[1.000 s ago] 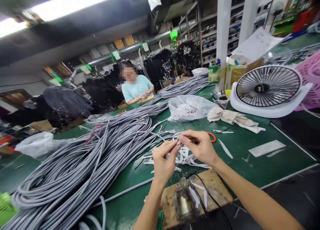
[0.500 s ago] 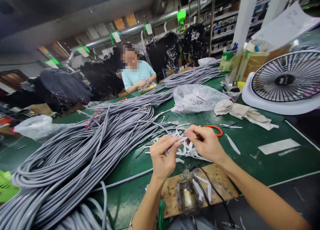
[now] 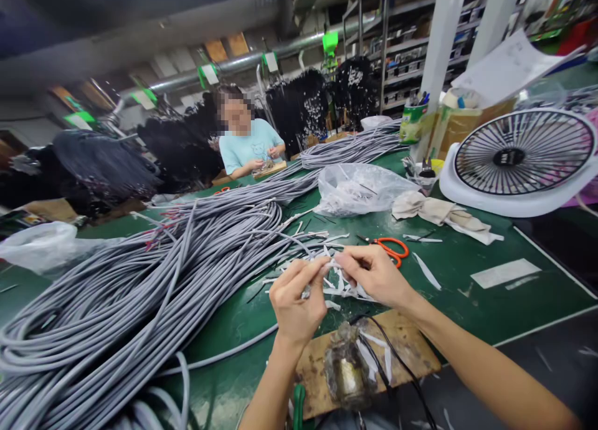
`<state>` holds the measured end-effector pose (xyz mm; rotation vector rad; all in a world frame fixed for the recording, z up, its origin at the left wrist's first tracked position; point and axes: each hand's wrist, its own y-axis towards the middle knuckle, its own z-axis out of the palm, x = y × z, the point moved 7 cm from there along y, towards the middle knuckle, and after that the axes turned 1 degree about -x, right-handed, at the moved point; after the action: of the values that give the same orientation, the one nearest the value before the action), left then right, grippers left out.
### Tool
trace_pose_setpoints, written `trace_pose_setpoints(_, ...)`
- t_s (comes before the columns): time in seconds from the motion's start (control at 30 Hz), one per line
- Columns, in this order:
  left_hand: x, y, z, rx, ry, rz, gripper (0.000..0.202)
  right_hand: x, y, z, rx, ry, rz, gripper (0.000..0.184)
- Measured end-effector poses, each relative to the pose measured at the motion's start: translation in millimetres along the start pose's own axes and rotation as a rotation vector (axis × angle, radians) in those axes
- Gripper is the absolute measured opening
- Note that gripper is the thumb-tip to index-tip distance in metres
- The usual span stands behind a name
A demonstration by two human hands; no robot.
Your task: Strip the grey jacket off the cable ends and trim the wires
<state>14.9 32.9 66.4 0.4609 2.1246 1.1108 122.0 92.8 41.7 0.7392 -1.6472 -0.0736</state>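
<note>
My left hand (image 3: 299, 296) is closed round the end of a grey cable (image 3: 224, 353), which runs in from the coils on the left. Close beside it, my right hand (image 3: 380, 274) pinches the whitish tip of the same cable, thumb and forefinger pressed together. The fingers hide most of that tip. White strips and scraps (image 3: 343, 283) lie scattered on the table under both hands. Orange-handled scissors (image 3: 395, 249) rest just beyond my right hand. Below my wrists stands a wooden board (image 3: 411, 346) with a small metal device (image 3: 348, 371) and black wires on it.
A large pile of grey cable coils (image 3: 140, 286) covers the left of the green table (image 3: 448, 318). Past my hands lie a clear plastic bag (image 3: 359, 190) and a cloth glove (image 3: 439, 209). A white fan (image 3: 514, 168) stands at right. Opposite sits a person in light blue (image 3: 252, 144).
The view has swung slightly to the right. My hands have drawn closer together, the right fingers moving toward the left ones, covering more of the cable tip. The scissors show more fully.
</note>
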Motion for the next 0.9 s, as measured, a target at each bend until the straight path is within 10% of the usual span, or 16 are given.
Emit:
trace_pose_setpoints(0.13,1,2,4.2,0.036,0.07,-0.019,0.022,15,-8,13,0.052,-0.004,-0.133,0.036)
trace_pose_setpoints(0.33,4,3,-3.6,-0.037,0.05,-0.121,0.013,16,-11,-16,-0.336,-0.162,-0.113,0.011)
trace_pose_setpoints(0.9,-8,-5,-14.5,-0.205,0.071,-0.061,0.016,33,-23,0,-0.329,-0.353,-0.37,0.015)
